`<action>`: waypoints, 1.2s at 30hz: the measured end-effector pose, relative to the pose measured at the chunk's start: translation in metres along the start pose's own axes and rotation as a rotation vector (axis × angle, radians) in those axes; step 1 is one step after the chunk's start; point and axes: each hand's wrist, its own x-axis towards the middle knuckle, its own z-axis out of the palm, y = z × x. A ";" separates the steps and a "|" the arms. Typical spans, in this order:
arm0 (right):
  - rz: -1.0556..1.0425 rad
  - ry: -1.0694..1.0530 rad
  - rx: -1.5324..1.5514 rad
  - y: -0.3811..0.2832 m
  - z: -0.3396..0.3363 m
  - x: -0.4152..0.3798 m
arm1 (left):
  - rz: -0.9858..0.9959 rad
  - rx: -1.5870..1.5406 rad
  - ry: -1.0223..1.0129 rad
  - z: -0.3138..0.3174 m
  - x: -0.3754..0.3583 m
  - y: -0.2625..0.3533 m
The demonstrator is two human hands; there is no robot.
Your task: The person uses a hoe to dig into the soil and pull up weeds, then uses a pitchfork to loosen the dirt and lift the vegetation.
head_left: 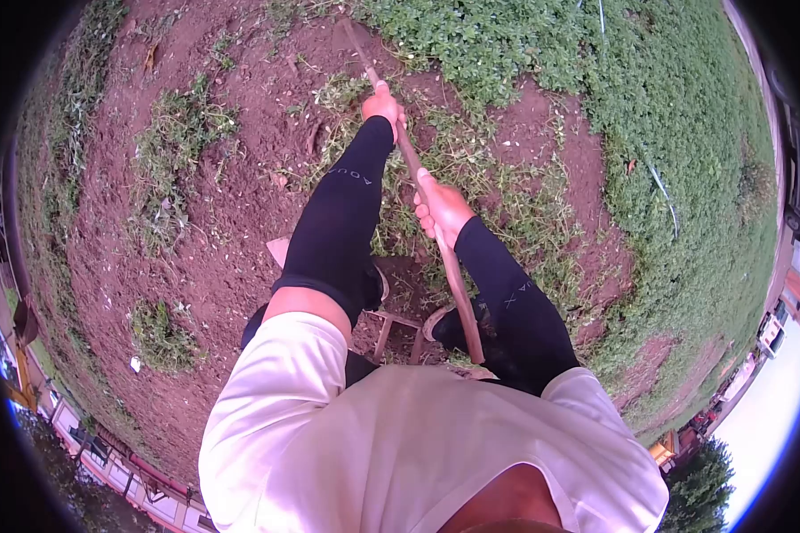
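Note:
A long wooden-handled hoe [406, 151] slants from the bare soil at the top of the view down towards my lap. Its far end is dim against the earth, so the blade is hard to make out. My left hand [382, 111] is wrapped round the upper part of the handle. Lower down, my right hand [444, 211] grips the same handle, thumb lying along it. Uprooted green weeds [471, 169] lie on the soil beside and beneath both hands. Dark sleeves cover both forearms.
Dense low green plants [524, 44] grow ahead and to the right. Weed heaps [173, 151] dot the brown soil [267, 133] on the left. A small wooden frame [396, 329] stands between my shoes. A pale strip [663, 197] lies among the plants.

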 end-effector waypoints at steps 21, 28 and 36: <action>0.153 0.262 -0.111 0.130 -0.106 -0.183 | -0.248 -0.078 -0.022 0.033 -0.212 -0.159; -0.179 0.037 -0.356 -0.072 -0.011 -0.001 | 0.264 -0.115 0.064 0.020 -0.022 0.070; -0.040 0.014 -0.064 -0.062 -0.040 0.058 | 0.235 0.289 0.111 0.063 0.052 0.029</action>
